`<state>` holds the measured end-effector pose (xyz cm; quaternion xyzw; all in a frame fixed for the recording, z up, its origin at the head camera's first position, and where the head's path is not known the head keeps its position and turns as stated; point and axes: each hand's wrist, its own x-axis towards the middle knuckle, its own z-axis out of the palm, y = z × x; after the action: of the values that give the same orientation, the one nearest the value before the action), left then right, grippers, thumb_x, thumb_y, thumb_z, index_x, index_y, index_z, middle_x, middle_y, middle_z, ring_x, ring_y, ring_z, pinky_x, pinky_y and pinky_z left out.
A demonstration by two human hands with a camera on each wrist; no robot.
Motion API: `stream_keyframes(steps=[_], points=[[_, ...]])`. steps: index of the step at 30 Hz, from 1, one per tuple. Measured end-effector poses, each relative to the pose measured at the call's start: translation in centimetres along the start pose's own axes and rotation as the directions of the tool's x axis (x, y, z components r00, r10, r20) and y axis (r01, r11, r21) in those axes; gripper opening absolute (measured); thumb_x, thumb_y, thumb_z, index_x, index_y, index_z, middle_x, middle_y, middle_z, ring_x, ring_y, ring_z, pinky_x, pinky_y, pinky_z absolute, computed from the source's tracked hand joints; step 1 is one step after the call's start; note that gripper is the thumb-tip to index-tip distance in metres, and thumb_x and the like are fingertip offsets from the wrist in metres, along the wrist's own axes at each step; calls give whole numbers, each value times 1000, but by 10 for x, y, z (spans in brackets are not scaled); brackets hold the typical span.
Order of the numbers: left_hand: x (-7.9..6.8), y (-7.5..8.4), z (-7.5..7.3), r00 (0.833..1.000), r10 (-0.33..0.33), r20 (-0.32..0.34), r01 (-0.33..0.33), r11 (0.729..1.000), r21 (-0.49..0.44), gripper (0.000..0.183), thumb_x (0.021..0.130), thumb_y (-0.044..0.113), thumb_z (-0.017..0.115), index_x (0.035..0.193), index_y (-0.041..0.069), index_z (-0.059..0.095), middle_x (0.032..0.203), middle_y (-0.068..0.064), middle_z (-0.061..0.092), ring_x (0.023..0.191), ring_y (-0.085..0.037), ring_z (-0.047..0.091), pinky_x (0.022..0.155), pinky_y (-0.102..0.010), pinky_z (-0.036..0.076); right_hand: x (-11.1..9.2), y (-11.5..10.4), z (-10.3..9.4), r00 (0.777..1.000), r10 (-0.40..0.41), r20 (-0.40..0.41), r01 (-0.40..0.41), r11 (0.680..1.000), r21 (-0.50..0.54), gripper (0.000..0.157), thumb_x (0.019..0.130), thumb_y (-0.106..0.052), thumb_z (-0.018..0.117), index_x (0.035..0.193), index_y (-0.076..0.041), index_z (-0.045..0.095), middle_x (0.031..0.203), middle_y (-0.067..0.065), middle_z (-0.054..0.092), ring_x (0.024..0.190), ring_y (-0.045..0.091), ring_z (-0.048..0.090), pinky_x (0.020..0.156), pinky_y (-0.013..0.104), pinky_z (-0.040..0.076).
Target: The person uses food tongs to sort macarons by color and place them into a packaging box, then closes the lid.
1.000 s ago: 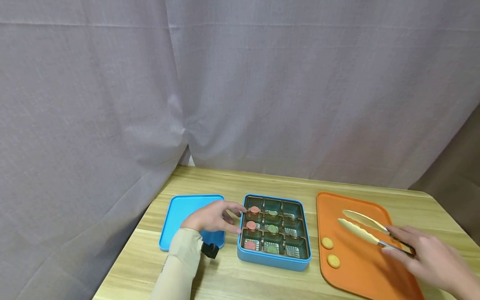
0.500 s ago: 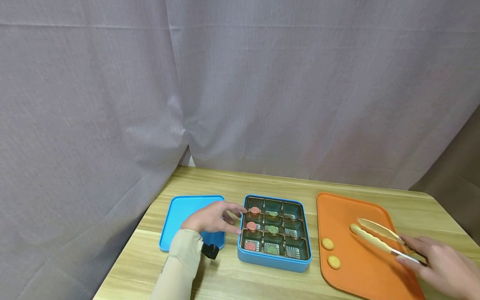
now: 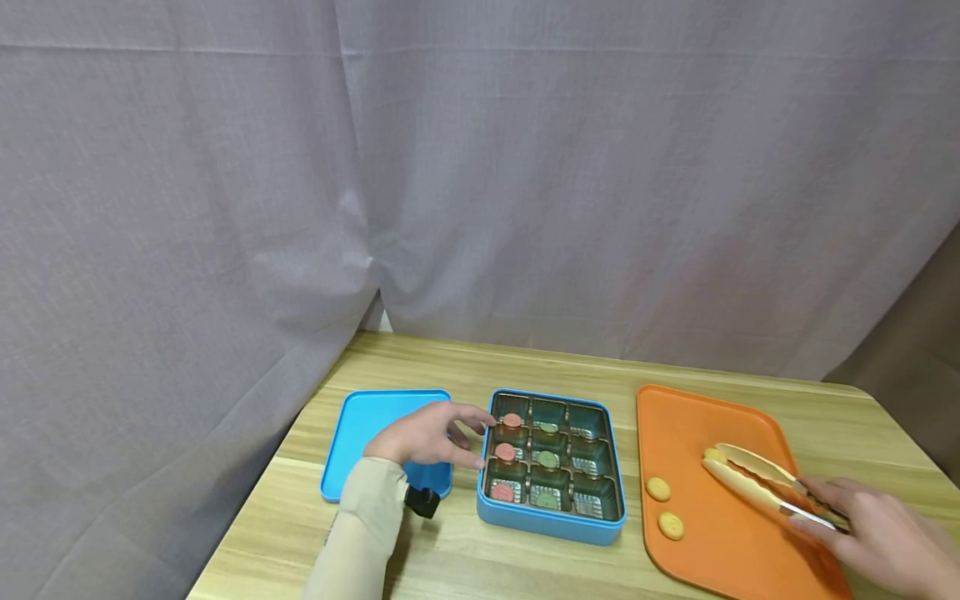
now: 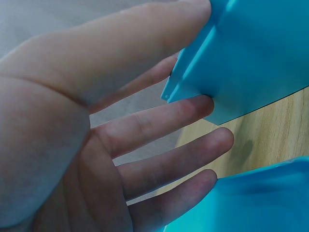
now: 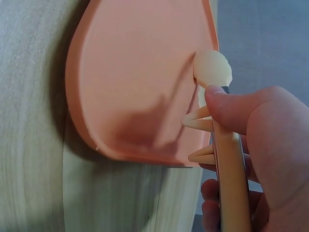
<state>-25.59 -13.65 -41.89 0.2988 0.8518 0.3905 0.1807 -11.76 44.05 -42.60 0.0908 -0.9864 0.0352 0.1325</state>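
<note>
My right hand (image 3: 870,525) grips a pair of tongs (image 3: 742,485) low over the orange tray (image 3: 675,425). The tongs' pale scalloped tips stand apart, with a yellow cookie (image 3: 714,455) at the gap between them. In the right wrist view my thumb lies along the tongs (image 5: 231,179), and the cookie is hidden there. My left hand (image 3: 427,433) rests its thumb and a fingertip on the left side of a blue box (image 3: 551,521), fingers loosely spread. Three pink cookies (image 3: 505,452) sit in the box's left column, three green cookies (image 3: 548,459) in its middle column.
Two more yellow cookies (image 3: 658,489) lie near the tray's left edge. The blue lid (image 3: 375,417) is on the table (image 3: 450,558) left of the box, partly under my left hand. A grey curtain (image 3: 525,183) hangs behind the table.
My right hand has moved the tongs right and toward me, bringing their tips to either side of the yellow cookie. My left hand has stayed at the box.
</note>
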Motion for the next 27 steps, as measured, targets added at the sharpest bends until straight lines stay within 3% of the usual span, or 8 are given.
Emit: stream_keyframes(steps=[5,13,23,27], points=[[1,0,0,1000,7,0,-7,1000,5,58,88,34,88,142,26,66,129,6,70,110,-21,71,90,-38,58,0,0,0,999,16,36,-16,1000,7,71,86,-49,85,128,5,71,112,20,73,89,41,72,59,57,53],[1,-1,0,1000,14,0,-14,1000,-9,57,89,33,88,141,25,67,129,4,70,111,-24,71,91,-41,58,-2,0,2,1000,12,10,-12,1000,16,67,84,-48,87,125,3,73,115,23,73,91,45,72,60,61,53],[1,-1,0,1000,5,0,-5,1000,-10,58,89,34,88,142,26,66,129,6,69,111,-21,71,91,-39,58,-2,-2,2,1000,-18,-24,18,1000,-6,66,82,-47,88,124,1,74,111,17,75,85,37,72,57,53,53],[1,-1,0,1000,-3,-1,3,1000,-7,58,88,34,88,142,27,66,129,8,69,110,-19,71,91,-38,58,-1,-7,0,996,-57,-71,56,998,-15,61,80,-45,91,123,-5,76,106,8,75,79,18,69,55,42,50]])
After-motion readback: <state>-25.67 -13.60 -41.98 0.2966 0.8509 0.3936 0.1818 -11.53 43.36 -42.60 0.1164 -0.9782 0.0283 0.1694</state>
